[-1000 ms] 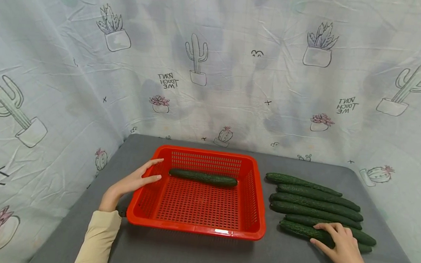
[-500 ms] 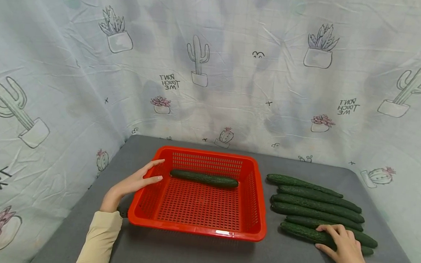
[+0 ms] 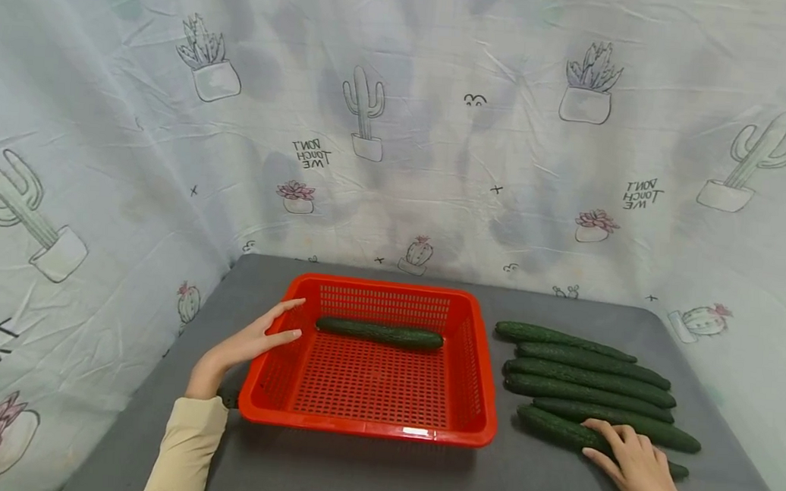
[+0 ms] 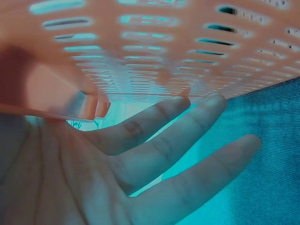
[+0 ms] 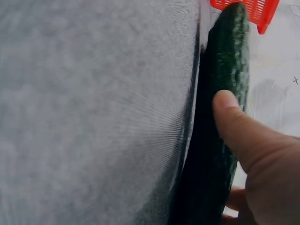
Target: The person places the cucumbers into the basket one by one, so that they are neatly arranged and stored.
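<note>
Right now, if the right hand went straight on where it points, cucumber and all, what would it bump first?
Likely the neighbouring cucumber, just beyond the gripped cucumber in the right hand, though height is unclear.

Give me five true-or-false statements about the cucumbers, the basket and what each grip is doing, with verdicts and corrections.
1. Exactly one cucumber lies in the basket. True.
2. The left-hand grip is clasping a cucumber. False: it holds none and is at the basket's left side.
3. The right-hand grip is on the frontmost cucumber. True.
4. The cucumbers outside the basket lie to its left. False: they all lie to its right.
5. Six cucumbers are outside the basket, counting the one under the right-hand grip. True.
</note>
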Demonstrator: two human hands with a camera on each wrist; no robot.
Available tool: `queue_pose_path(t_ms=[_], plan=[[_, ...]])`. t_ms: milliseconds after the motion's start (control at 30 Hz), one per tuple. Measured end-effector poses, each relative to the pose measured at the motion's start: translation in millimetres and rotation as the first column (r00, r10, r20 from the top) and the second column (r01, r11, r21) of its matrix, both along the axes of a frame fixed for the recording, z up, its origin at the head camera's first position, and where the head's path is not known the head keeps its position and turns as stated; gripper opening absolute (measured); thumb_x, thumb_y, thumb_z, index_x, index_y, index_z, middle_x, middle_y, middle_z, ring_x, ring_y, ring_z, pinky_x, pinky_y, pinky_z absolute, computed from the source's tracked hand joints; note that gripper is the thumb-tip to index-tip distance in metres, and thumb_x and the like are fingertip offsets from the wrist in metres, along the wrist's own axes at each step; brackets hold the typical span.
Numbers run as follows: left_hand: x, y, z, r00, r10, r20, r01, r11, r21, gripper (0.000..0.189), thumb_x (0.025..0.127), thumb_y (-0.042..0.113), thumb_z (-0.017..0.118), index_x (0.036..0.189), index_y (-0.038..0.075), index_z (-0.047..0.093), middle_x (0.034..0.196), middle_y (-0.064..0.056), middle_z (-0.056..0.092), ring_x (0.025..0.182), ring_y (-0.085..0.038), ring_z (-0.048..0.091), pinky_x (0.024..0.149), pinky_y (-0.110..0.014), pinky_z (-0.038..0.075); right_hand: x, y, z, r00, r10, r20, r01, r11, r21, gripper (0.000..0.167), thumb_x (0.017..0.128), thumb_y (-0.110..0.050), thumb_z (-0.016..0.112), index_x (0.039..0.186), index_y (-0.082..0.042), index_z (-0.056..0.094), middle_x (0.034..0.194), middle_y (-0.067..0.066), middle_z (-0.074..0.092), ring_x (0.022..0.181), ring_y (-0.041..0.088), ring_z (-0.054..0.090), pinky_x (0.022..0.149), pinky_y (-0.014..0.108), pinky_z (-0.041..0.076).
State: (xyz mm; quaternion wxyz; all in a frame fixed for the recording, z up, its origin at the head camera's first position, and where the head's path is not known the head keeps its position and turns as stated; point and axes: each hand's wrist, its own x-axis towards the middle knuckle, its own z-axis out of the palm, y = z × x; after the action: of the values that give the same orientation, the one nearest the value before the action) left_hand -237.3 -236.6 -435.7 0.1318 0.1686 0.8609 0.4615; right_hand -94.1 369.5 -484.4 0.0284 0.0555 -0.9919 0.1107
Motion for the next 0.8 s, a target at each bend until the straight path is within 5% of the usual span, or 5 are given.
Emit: queue_pose_path(t_ms=[400, 800], plan=[[3.1, -0.4, 2.3, 1.000, -0.007, 0.004, 0.007, 1.000, 0.003, 0.064, 0.093, 0.041, 0.052, 0.146, 0.030, 0.019, 0.155, -0.009, 0.005, 0.139, -0.036, 0.008, 0.100, -0.068, 0.019, -0.2, -2.5, 11.5, 0.999, 0.019, -0.036, -0.018, 1.000, 0.008, 0.039, 0.090, -0.040, 0.057, 0.123, -0.023, 0.048, 0.095, 0.014, 0.050, 0.074, 0.024, 0.045, 0.056, 0.036, 0.033], [3.6, 0.6, 3.9, 1.000, -0.002, -0.007, 0.002, 1.000, -0.005, 0.064, 0.093, 0.041, 0.052, 0.147, 0.027, 0.020, 0.154, -0.011, 0.006, 0.139, -0.037, 0.008, 0.100, -0.068, 0.019, -20.5, -14.0, 52.3, 0.990, 0.060, -0.131, -0.054, 0.998, 0.043, 0.042, 0.090, -0.039, 0.057, 0.127, -0.023, 0.046, 0.097, 0.014, 0.049, 0.073, 0.023, 0.043, 0.054, 0.029, 0.024]])
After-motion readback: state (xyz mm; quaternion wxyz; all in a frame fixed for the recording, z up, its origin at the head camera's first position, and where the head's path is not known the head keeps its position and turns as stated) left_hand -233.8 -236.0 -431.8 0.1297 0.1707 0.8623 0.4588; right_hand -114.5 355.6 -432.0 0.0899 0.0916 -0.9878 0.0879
